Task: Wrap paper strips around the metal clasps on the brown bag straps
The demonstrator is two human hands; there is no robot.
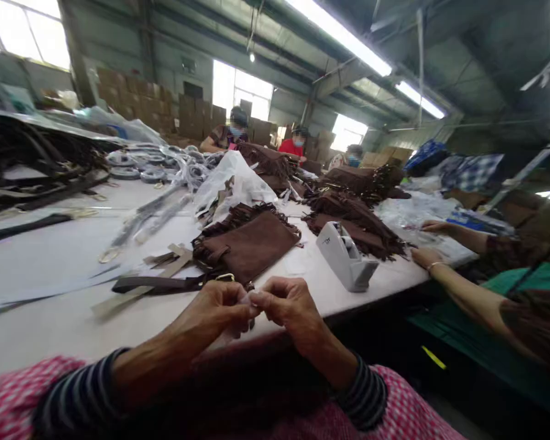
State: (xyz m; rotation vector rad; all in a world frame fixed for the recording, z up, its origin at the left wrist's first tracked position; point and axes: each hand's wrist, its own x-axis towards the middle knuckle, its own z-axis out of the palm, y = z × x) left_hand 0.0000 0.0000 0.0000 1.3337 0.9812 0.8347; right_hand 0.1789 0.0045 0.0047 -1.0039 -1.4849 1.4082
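At the table's near edge, my left hand [217, 311] and my right hand [288, 305] meet, thumbs and fingers pinched together. Between the fingertips is a small whitish, translucent piece [246, 300], too blurred to name. Just behind it a bit of metal hardware shows, partly covered by my fingers. A brown fringed bag [252, 241] lies flat beyond my hands. Its dark strap [160, 284] with a gold-coloured buckle [225, 277] stretches to the left, close to my left hand. Pale strips [132, 296] lie across and under the strap.
A grey tape dispenser [343, 256] stands right of the bag. Brown fringed bags [352, 223] are piled behind it. Wrapped straps [151, 174] and dark straps [41, 165] lie at left. A co-worker's hands [426, 256] are at the right table edge; several people sit opposite.
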